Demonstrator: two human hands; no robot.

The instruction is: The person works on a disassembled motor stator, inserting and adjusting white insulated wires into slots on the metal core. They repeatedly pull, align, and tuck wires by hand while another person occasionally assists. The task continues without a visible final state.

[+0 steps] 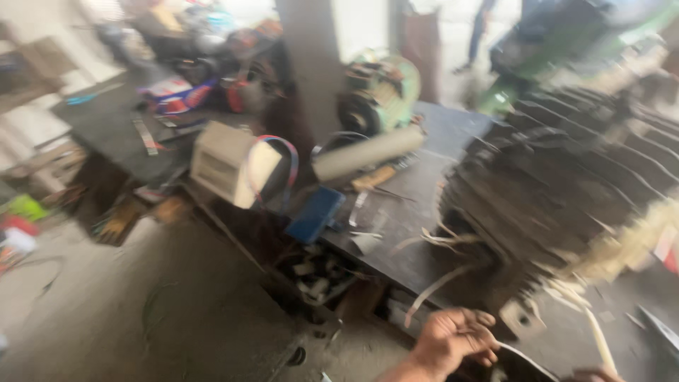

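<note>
At the bottom centre of the frame, the left hand (453, 341) is seen closed around thin pale wire leads (453, 272), which run up and right into the dark ribbed motor housing (559, 184) on the desk (396, 212). Only the right hand's (590, 375) edge is visible; its state cannot be told.

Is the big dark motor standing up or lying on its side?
On its side. The finned motor rests on the workbench with pale wires spilling from its end. The picture is blurred.
</note>
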